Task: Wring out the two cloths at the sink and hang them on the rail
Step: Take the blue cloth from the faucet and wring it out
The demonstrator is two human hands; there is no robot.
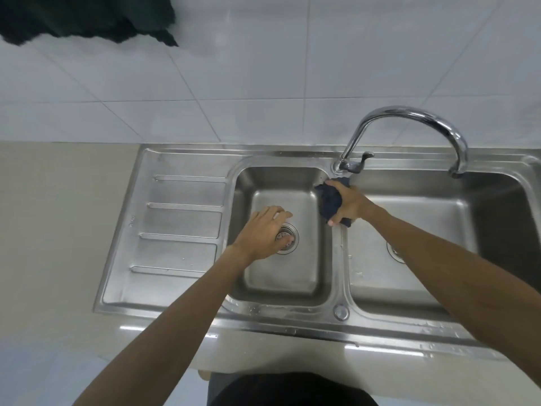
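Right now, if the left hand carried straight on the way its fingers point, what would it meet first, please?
Probably the far right wall of the left basin; the left hand hovers over the drain, though depth is unclear.

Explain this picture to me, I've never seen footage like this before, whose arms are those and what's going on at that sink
There is no machine here. A camera worn on a person's head looks forward and down, so the two bare arms reaching in from below belong to the wearer.

Below them is a steel double sink with a ribbed draining board on its left side and a curved tap at the back.

The right hand grips a bunched dark blue cloth over the divider between the two basins. The left hand is open and holds nothing; it is over the left basin's drain.

A second dark cloth shows against the tiled wall at top left; what it hangs from is out of frame.
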